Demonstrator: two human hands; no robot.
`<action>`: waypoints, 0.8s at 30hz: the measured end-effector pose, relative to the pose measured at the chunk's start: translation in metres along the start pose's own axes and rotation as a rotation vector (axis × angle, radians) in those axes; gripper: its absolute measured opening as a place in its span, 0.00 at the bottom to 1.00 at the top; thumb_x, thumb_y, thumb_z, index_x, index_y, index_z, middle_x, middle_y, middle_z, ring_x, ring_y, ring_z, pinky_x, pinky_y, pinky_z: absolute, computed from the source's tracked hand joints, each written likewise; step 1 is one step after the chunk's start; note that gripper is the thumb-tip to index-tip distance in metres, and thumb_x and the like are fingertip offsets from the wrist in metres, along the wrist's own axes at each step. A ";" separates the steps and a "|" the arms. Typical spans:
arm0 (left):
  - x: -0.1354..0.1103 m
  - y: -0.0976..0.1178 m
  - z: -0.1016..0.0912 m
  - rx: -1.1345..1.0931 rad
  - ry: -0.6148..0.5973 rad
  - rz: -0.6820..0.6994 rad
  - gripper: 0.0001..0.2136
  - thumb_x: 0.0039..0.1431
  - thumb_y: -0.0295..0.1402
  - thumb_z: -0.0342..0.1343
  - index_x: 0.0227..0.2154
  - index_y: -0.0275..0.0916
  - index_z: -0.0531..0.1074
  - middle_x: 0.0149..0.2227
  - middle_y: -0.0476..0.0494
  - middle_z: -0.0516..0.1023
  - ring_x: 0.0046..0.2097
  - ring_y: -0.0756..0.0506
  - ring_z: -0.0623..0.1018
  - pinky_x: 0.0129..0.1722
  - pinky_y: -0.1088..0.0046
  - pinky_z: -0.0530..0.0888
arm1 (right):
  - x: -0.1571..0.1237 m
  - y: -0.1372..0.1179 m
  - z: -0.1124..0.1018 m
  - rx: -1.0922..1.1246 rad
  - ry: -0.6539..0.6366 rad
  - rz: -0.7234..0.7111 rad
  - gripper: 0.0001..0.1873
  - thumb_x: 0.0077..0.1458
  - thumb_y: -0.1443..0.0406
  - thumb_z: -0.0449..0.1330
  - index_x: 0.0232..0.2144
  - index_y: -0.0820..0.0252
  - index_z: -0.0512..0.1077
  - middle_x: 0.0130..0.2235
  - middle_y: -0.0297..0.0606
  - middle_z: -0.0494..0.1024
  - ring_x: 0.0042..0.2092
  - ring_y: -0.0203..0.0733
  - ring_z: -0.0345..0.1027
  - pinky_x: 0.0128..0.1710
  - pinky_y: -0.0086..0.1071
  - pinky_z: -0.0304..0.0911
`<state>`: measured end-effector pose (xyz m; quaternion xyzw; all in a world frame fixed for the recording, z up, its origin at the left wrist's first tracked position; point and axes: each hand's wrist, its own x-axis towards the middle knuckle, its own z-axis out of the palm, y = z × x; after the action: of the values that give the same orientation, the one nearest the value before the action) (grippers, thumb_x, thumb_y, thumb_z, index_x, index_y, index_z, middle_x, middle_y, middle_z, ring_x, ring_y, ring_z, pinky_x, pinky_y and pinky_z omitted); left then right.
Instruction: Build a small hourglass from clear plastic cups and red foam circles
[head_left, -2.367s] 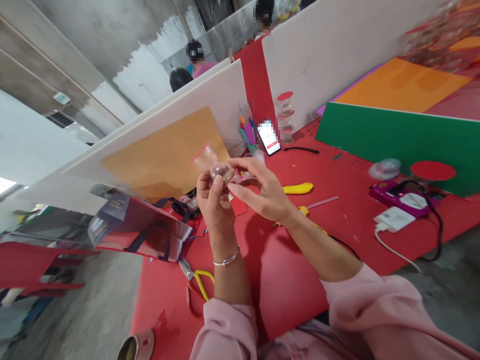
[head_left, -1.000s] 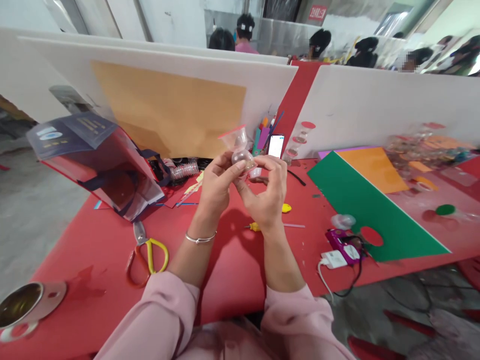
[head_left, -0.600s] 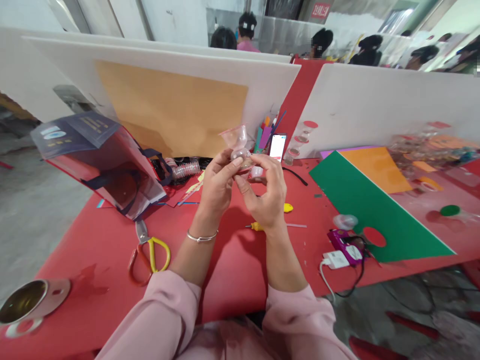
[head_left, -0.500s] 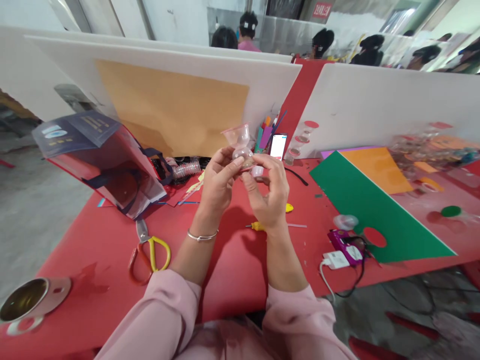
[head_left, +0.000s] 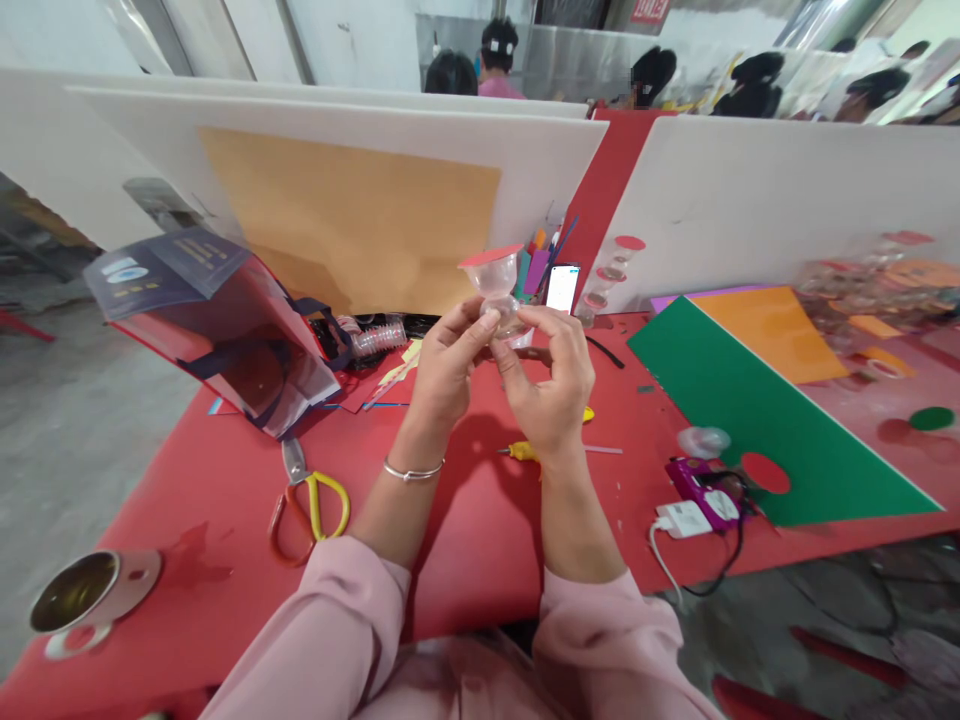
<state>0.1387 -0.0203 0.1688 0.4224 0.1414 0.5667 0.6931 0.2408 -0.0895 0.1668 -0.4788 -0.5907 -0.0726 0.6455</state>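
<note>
Both hands are raised above the red table (head_left: 465, 520) and meet on a small clear plastic hourglass-shaped piece (head_left: 499, 285) capped by a red disc. My left hand (head_left: 446, 365) pinches its narrow waist from the left, with a silver bangle on that wrist. My right hand (head_left: 551, 380) grips the lower bulb from the right, fingers curled; most of that bulb is hidden behind the fingers.
Yellow-handled scissors (head_left: 311, 495) lie at the left, a metal cup (head_left: 79, 590) near the front left corner. A dark gift bag (head_left: 217, 330) lies tipped over. Green (head_left: 750, 410) and orange (head_left: 765, 335) sheets, a phone (head_left: 561, 287), a purple device with charger (head_left: 709, 495) and white partitions (head_left: 750, 200) surround the hands.
The view swung from tilted to level. The clear piece has turned more upright between my hands, its red cap now on top, and my right fingers have shifted round the lower bulb.
</note>
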 end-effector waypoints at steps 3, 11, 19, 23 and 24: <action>0.001 0.000 -0.001 0.009 0.013 0.026 0.16 0.48 0.42 0.77 0.38 0.44 0.82 0.39 0.47 0.84 0.41 0.47 0.83 0.40 0.72 0.78 | -0.001 0.001 0.001 -0.010 -0.027 -0.017 0.16 0.66 0.60 0.64 0.55 0.45 0.72 0.55 0.42 0.77 0.59 0.53 0.71 0.51 0.51 0.77; 0.000 0.003 0.001 0.109 0.011 0.108 0.12 0.53 0.40 0.74 0.37 0.42 0.82 0.40 0.47 0.85 0.43 0.48 0.83 0.50 0.70 0.77 | 0.002 0.000 -0.002 -0.069 -0.085 -0.079 0.18 0.65 0.60 0.66 0.56 0.48 0.73 0.54 0.43 0.79 0.56 0.50 0.73 0.44 0.43 0.79; 0.000 0.001 0.002 0.164 -0.068 0.081 0.13 0.56 0.44 0.71 0.39 0.42 0.80 0.40 0.45 0.84 0.43 0.46 0.82 0.45 0.69 0.77 | 0.008 -0.010 -0.020 0.060 -0.108 0.118 0.15 0.64 0.58 0.68 0.52 0.47 0.76 0.52 0.37 0.80 0.51 0.44 0.77 0.42 0.37 0.79; 0.000 -0.001 0.002 0.123 -0.071 0.069 0.14 0.58 0.43 0.70 0.42 0.42 0.79 0.40 0.44 0.84 0.40 0.46 0.82 0.41 0.70 0.77 | 0.009 -0.008 -0.021 0.067 -0.094 0.182 0.12 0.67 0.56 0.64 0.51 0.48 0.77 0.51 0.38 0.81 0.51 0.44 0.78 0.42 0.37 0.79; 0.001 -0.002 0.002 0.107 -0.071 0.063 0.13 0.58 0.43 0.70 0.41 0.43 0.78 0.40 0.44 0.83 0.40 0.47 0.82 0.39 0.70 0.76 | 0.009 -0.007 -0.021 0.065 -0.109 0.175 0.12 0.68 0.56 0.63 0.52 0.48 0.77 0.51 0.38 0.81 0.51 0.44 0.77 0.42 0.37 0.79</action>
<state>0.1413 -0.0204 0.1687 0.4828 0.1338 0.5645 0.6560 0.2531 -0.1035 0.1816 -0.5106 -0.5830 0.0292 0.6312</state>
